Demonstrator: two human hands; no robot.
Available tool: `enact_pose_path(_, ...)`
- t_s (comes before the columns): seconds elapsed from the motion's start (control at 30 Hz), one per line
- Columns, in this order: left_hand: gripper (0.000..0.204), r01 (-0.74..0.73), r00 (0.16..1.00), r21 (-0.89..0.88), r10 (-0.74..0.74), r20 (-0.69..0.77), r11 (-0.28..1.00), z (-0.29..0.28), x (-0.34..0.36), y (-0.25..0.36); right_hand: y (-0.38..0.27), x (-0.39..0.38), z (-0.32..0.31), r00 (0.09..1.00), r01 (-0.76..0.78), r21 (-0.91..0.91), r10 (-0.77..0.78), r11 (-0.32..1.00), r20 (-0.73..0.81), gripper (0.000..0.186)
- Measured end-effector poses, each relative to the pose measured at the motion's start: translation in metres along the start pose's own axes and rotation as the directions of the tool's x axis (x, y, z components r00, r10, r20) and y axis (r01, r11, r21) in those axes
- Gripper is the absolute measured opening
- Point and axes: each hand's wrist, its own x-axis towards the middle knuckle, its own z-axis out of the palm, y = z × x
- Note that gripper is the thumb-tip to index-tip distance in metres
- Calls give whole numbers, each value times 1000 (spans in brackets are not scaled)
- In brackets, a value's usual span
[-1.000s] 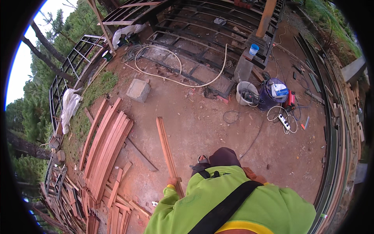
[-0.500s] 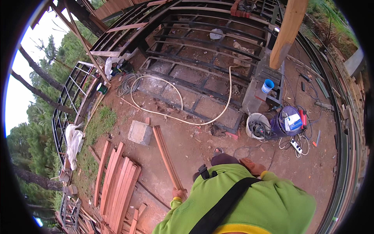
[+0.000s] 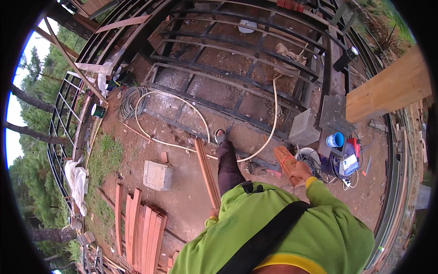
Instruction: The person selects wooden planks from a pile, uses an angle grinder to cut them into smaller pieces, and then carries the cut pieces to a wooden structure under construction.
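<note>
My left hand (image 3: 214, 213), partly hidden by my sleeve, is closed round long reddish wooden planks (image 3: 206, 169) that slant up and away beside my leg. On the right, my right hand (image 3: 301, 171) grips a bundle of wooden planks (image 3: 283, 160), whose far ends show past my fingers. My stepping foot (image 3: 220, 136) is near a cream hose (image 3: 196, 148) that curves across the ground.
Ahead, a black metal floor frame (image 3: 237, 89) spans the dirt. A concrete block (image 3: 158, 175) and stacked planks (image 3: 145, 233) lie left. A wooden post (image 3: 388, 84), blue bucket (image 3: 335, 139), white bucket (image 3: 309, 157) and cables stand right.
I have stepped forward toward the metal frame, carrying wood in both hands. My right arm has swung forward, bringing its plank bundle into clearer view. The post now appears closer.
</note>
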Motion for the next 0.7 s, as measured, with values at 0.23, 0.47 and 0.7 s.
enact_pose_path(0.23,57,-81,996,127,77,35,989,-146,174,144,-68,60,-24,987,-142,37,139,989,86,64)
enact_pose_path(0.47,49,-126,986,-138,140,95,982,-297,253,406,-128,88,-104,949,-317,110,314,942,38,64)
enact_pose_path(0.7,63,-218,971,-6,217,-103,976,-348,319,561,-212,216,-200,967,-224,89,211,970,143,64)
